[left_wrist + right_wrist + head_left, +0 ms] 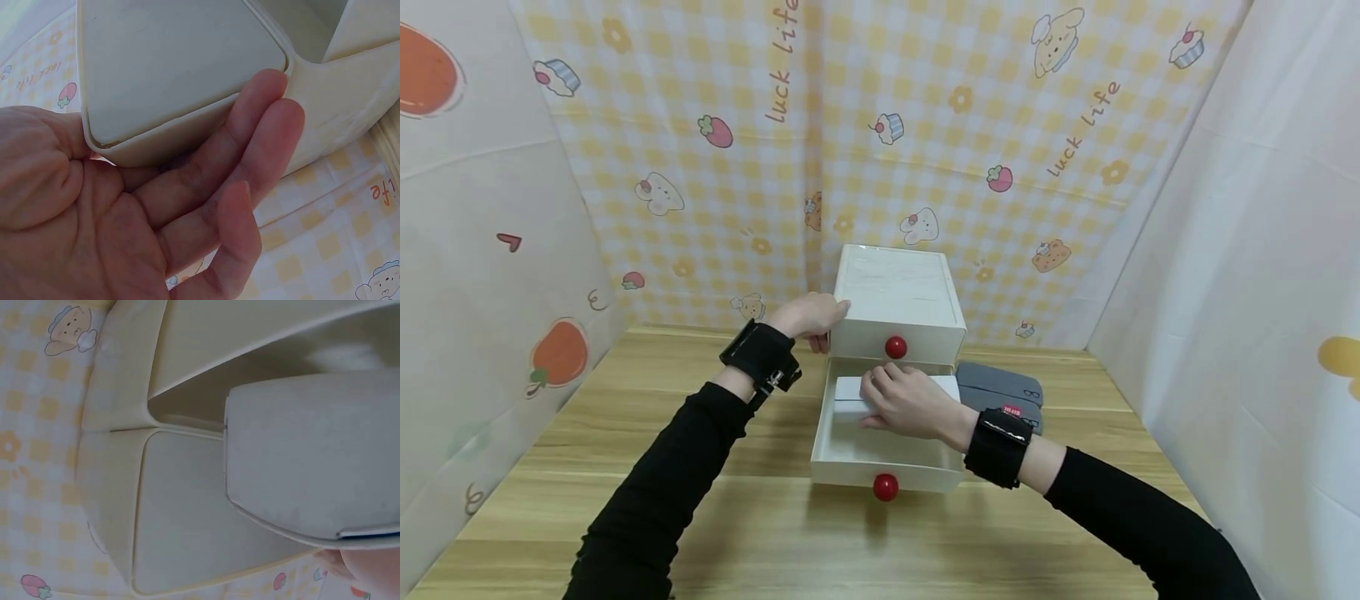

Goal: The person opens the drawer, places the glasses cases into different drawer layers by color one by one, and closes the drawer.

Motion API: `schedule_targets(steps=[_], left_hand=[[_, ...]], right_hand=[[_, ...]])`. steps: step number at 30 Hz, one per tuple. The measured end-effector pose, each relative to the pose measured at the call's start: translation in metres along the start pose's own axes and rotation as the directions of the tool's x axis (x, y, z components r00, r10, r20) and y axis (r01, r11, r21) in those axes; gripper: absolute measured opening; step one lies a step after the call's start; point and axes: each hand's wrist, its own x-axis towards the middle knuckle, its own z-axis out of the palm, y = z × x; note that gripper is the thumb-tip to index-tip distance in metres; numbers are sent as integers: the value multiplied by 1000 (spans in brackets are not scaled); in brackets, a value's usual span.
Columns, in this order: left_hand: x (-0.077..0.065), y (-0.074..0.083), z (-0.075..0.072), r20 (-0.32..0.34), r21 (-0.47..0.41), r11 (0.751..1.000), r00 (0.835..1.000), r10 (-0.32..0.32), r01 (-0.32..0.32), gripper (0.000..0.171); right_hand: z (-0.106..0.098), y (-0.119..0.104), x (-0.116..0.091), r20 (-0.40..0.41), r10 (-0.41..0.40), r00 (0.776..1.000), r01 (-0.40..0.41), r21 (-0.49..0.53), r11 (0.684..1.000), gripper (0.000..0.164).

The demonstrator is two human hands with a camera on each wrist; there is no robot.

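Note:
A small white drawer unit (898, 287) stands on the table with its lower drawer (917, 477) pulled out and its upper drawer closed. My left hand (811, 317) grips the unit's upper left edge; in the left wrist view its fingers (256, 131) curl along the side by the upper drawer's front. Over the lower drawer, my right hand (910, 404) holds a white glasses case (850, 389) that lies crosswise within the drawer's outline. In the right wrist view the case (306, 456) fills the right side, a dark blue strip showing at its seam.
Two grey glasses cases (1000, 382) lie on the table right of the unit, partly behind my right wrist. Red round knobs mark the upper drawer (896, 347) and the lower one. A checked cloth (715, 208) hangs behind the wooden table (760, 533).

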Motion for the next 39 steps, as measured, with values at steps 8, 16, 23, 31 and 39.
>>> schedule_targets(steps=[8, 16, 23, 31, 39], left_hand=[[1, 0, 1, 0, -1, 1000, 1000, 9, -9, 58], [1, 2, 4, 4, 8, 1000, 1000, 7, -7, 58], [2, 2, 4, -3, 16, 1000, 1000, 11, -11, 58], [0, 1, 3, -11, 2, 1000, 1000, 1, -1, 59], [0, 0, 3, -20, 24, 1000, 1000, 20, -19, 59]], right_hand=[[15, -8, 4, 17, 29, 999, -28, -66, 997, 56], [32, -13, 2, -18, 26, 1000, -29, -166, 986, 57], [41, -11, 2, 19, 90, 996, -86, -162, 983, 54], [45, -9, 2, -40, 88, 995, -93, -150, 984, 50], [47, -8, 2, -35, 109, 993, -111, -70, 991, 42]])
